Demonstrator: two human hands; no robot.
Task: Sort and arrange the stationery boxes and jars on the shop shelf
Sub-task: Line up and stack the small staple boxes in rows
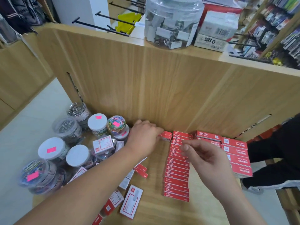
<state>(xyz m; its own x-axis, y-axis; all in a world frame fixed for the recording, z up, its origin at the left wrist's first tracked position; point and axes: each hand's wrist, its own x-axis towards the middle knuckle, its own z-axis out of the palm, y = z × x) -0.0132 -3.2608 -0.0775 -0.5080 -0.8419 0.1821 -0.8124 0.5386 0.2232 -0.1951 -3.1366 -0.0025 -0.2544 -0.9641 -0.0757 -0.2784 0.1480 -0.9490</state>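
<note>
Red staple boxes, small, one column [177, 169] laid flat and edge to edge on the wooden shelf [154, 211], running from the back panel [146, 86] toward the front. Single small red box [166, 135] at the back, just left of the column's head; left hand [142, 137] grips it, fingers curled over its left end. Right hand [206, 158] over the upper part of the column, thumb and forefinger drawn close together; whether they pinch a box cannot be told. Larger red boxes [235, 153], stacked in a row to the right of the column. White-lidded jars [78, 155] and a jar of coloured clips [116, 123], clustered at the shelf's left end. White boxes with red borders [131, 203], loose near the front. Large clear jar [172, 21] on the ledge above.
</note>
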